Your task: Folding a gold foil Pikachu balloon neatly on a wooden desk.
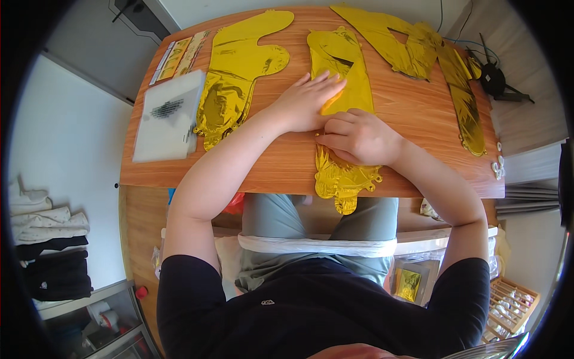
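A flat, uninflated gold foil balloon (359, 84) lies lengthwise on the wooden table in front of me, its tabbed lower end hanging over the near edge. My left hand (312, 103) rests on it with fingers stretched out, palm down. Just below and to the right, my right hand (360, 139) is closed, its curled fingers pinching the foil at the balloon's middle; the exact grip is hidden under the knuckles. To the left lies another flat gold foil balloon (239, 66), and a third gold foil balloon (412, 51) spreads across the far right.
A stack of clear plastic bags (167, 128) sits at the table's left, below several printed cards (179, 57). A black stand (493, 78) is at the right edge, near small white rings (498, 167). Below the table, a gold packet (408, 285) lies in a bin beside my lap.
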A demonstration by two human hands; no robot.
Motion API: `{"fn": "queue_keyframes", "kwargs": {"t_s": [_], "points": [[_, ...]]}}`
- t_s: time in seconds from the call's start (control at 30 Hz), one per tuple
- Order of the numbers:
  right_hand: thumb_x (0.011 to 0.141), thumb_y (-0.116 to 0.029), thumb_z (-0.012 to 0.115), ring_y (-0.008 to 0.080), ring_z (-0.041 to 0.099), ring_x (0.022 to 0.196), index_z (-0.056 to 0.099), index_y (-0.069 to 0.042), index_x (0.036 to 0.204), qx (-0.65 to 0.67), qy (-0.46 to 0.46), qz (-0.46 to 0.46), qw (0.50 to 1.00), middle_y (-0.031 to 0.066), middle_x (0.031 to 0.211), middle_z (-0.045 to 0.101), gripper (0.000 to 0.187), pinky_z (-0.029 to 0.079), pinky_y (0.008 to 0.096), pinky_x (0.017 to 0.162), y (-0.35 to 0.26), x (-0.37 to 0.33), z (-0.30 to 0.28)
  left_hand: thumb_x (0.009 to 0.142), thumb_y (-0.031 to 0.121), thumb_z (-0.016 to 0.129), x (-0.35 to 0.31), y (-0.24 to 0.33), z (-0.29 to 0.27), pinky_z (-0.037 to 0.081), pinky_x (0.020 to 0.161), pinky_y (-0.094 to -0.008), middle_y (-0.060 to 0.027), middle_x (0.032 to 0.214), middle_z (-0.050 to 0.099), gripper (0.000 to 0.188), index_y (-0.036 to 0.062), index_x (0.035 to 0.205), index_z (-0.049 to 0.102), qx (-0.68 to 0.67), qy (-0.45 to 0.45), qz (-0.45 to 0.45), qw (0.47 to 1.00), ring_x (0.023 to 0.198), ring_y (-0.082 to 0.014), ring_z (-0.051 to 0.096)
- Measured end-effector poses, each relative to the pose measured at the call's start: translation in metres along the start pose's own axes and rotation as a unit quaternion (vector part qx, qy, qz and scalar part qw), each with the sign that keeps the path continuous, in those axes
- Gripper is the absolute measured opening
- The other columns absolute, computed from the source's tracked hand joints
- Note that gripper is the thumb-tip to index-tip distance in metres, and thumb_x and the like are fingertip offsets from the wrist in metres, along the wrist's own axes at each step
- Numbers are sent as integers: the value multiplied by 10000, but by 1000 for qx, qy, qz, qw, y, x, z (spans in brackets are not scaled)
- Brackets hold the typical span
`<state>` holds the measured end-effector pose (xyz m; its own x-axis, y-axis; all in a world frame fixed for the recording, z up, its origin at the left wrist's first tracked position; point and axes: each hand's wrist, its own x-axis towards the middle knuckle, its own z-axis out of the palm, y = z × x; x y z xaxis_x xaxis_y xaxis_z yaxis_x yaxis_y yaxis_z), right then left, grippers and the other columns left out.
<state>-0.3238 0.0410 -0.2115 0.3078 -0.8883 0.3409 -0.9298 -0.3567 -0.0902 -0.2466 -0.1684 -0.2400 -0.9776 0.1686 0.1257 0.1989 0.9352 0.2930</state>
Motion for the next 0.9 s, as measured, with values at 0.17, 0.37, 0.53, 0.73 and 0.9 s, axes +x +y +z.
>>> {"fn": "queue_keyframes", "kwargs": {"t_s": [0.17,0.37,0.53,0.73,0.9], "points": [[787,-110,771,270,639,1149,725,-98,1149,47,36,13,998,74,1200,668,364,524,405,945,1,-7,5,1044,269,556,3,-8,-6,179,1284,-445,-139,1686,301,668,110,1632,282,-239,30,-37,970,1578,-279,233],[807,-108,761,289,654,1125,723,-78,1134,76,50,4,996,93,1213,682,331,528,418,961,6,-10,11,1049,200,540,3,-19,-35,243,1262,-392,-153,1610,433,501,68,1526,465,-495,155,-138,844,1525,-262,360],[823,-122,741,295,651,1121,718,-71,1119,83,58,2,995,98,1191,686,301,527,419,956,7,-11,10,1031,335,594,8,-30,-51,275,1244,-509,-109,1415,626,412,113,1377,625,100,71,-86,989,1362,-267,544],[835,-144,724,290,645,1111,712,-68,1107,78,65,-7,995,96,1169,684,283,528,414,945,9,-10,12,995,369,648,15,-50,-47,269,1250,-543,-111,1409,620,459,102,1367,624,83,41,-2,996,1350,-294,539],[842,-165,721,277,647,1101,707,-67,1102,52,63,-16,997,88,1166,687,278,531,403,923,8,-11,14,982,397,657,22,-55,-49,358,1192,-499,-102,1339,650,454,99,1324,643,78,44,26,996,1296,-298,565]]}}
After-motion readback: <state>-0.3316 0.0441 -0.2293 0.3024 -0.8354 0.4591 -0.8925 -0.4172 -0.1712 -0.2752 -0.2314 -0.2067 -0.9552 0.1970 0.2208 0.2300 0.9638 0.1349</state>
